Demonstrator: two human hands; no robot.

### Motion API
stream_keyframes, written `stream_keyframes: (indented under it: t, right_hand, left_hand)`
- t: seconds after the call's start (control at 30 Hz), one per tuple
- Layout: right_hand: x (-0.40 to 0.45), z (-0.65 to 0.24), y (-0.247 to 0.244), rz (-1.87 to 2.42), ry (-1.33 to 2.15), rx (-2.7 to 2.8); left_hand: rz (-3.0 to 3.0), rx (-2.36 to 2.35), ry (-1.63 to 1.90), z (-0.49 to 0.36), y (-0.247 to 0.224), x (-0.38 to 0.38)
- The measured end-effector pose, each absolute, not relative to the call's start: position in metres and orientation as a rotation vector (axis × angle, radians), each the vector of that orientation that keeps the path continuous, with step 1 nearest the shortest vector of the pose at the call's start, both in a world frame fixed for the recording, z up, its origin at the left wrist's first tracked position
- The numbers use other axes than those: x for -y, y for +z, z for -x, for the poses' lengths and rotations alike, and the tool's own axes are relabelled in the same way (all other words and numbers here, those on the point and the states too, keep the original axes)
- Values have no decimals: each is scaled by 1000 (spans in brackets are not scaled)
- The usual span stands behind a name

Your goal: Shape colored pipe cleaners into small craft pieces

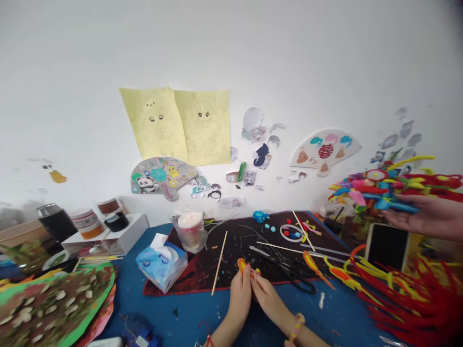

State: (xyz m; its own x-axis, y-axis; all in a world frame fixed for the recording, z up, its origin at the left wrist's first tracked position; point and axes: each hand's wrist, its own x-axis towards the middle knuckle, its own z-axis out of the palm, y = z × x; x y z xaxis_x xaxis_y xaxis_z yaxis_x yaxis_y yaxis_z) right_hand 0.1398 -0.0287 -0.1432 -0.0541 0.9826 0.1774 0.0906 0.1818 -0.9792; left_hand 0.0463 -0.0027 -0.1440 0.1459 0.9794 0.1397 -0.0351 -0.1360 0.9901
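Pinching small and close is what this grip asks for. The left hand has its fingers shut on an orange piece, whose loop pokes up above the thumb; the right hand meets it, its fingers narrow and bent in over the same piece, with a little orange and yellow showing there too. How hard either one presses, I cannot tell. The piece is in the air over the near edge of the mat, in front of the person, with the blue desk below.

Handling fuzzy wire well, I judge, means letting one hand anchor while the other does the bending — short turns near the fingertips, light enough not to flatten the loop. The finished-looking petal on the right makes a handy match for shape. The scissors lie just beside the right hand, blades toward the middle of the mat, so the right wrist does best to stay clear of them — and any sharp wire end is better turned away from skin.
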Motion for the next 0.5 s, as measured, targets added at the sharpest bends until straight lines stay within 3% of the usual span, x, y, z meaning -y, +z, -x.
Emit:
stream_keyframes:
  t: [0.5]
  right_hand:
    - [28, -137, -152, 1134, 1128, 1337]
  left_hand:
    - [-1353, -995, 1244, -44, -145, 8]
